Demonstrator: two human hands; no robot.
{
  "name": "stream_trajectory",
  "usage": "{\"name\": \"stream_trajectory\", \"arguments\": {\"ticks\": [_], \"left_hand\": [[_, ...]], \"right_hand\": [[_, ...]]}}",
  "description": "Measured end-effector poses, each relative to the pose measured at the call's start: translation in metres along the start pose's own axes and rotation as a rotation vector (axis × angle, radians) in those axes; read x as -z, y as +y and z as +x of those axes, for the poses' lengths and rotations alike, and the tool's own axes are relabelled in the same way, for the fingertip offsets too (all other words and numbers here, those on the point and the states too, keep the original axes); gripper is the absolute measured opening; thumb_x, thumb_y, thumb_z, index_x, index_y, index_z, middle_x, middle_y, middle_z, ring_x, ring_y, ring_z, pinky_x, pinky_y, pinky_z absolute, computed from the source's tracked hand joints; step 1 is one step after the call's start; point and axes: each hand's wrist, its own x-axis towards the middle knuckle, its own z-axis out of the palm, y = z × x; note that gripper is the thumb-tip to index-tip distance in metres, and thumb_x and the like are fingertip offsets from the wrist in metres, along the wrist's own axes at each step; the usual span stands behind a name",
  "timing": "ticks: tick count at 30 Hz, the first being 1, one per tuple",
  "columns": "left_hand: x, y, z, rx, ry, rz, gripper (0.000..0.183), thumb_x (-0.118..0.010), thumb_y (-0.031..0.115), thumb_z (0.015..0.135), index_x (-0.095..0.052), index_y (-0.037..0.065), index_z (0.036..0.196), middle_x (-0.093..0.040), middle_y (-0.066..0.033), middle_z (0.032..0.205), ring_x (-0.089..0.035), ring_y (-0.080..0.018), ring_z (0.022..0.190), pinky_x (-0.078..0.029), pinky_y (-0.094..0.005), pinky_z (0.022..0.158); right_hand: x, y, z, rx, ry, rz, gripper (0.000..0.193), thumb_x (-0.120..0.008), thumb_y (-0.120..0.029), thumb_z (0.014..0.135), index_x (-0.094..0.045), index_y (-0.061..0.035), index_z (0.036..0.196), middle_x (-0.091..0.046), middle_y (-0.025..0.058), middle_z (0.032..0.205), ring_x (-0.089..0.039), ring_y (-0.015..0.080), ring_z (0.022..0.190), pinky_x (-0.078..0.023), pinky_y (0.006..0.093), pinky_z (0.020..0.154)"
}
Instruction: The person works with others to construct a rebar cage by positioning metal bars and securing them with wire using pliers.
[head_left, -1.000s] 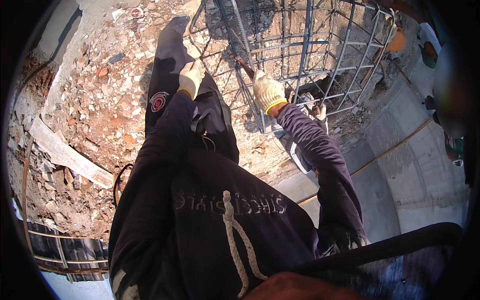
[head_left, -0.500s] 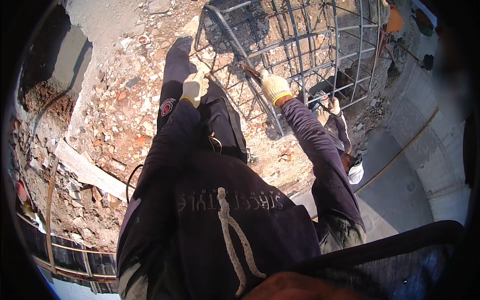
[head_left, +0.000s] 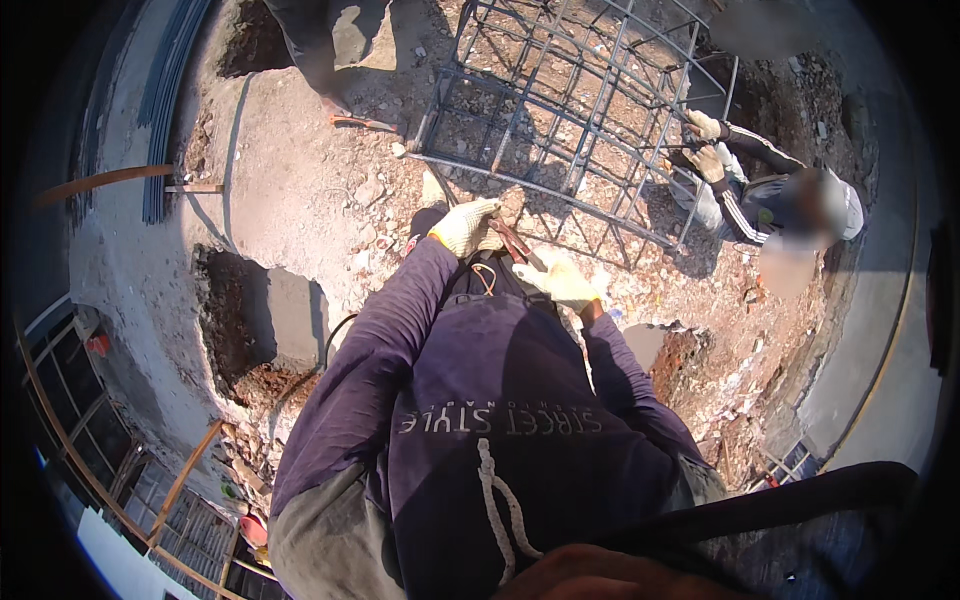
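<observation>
My right hand [head_left: 562, 280], in a pale knitted glove with a yellow cuff, is closed around reddish-brown pincers [head_left: 512, 240] in front of my waist. Beside the tool's far end, my left hand [head_left: 464, 227] has its gloved fingers curled together. Whatever those fingers hold is too small or hidden to make out. Just beyond both hands lies a cage of steel rebar [head_left: 500, 172], its near long bar running slantwise across the rubble. Neither hand touches the cage.
At the right a co-worker crouches, gloved hands [head_left: 706, 145] at the cage's end. Another person's hand at the top holds orange-handled pliers [head_left: 362, 123]. A square pit [head_left: 295, 315] opens at the left. Long steel bars [head_left: 172, 85] and a timber strip [head_left: 105, 180] lie farther left.
My right hand has drawn the pincers back from the cage toward my waist. The left hand has left my leg and come beside them. My view has shifted, showing more ground.
</observation>
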Motion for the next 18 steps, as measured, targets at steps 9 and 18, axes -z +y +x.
{"name": "stream_trajectory", "arguments": {"ticks": [9, 18], "left_hand": [[-0.028, 0.004, 0.022, -0.045, 0.174, 0.466, 0.008, -0.059, 0.019, 0.1, -0.061, 0.012, 0.097, -0.061, -0.003, 0.079, -0.061, -0.0204, 0.065, -0.053, -0.0398, 0.059], [-0.01, 0.028, -0.013, -0.146, 0.148, 0.325, 0.013, -0.061, 0.018, 0.1, -0.061, 0.009, 0.11, -0.065, -0.0049, 0.084, -0.065, -0.0193, 0.071, -0.056, -0.0362, 0.064]], "right_hand": [[-0.013, 0.043, -0.044, 0.052, 0.041, 0.044, 0.048, -0.062, -0.047, 0.095, -0.065, -0.0041, 0.117, -0.068, 0.0188, 0.108, -0.064, 0.0348, 0.101, -0.05, 0.0418, 0.087], [-0.019, 0.084, -0.065, 0.019, 0.256, 0.501, 0.035, -0.066, -0.034, 0.097, -0.067, -0.0028, 0.115, -0.07, 0.0088, 0.097, -0.063, 0.0163, 0.09, -0.05, 0.0332, 0.082]]}}
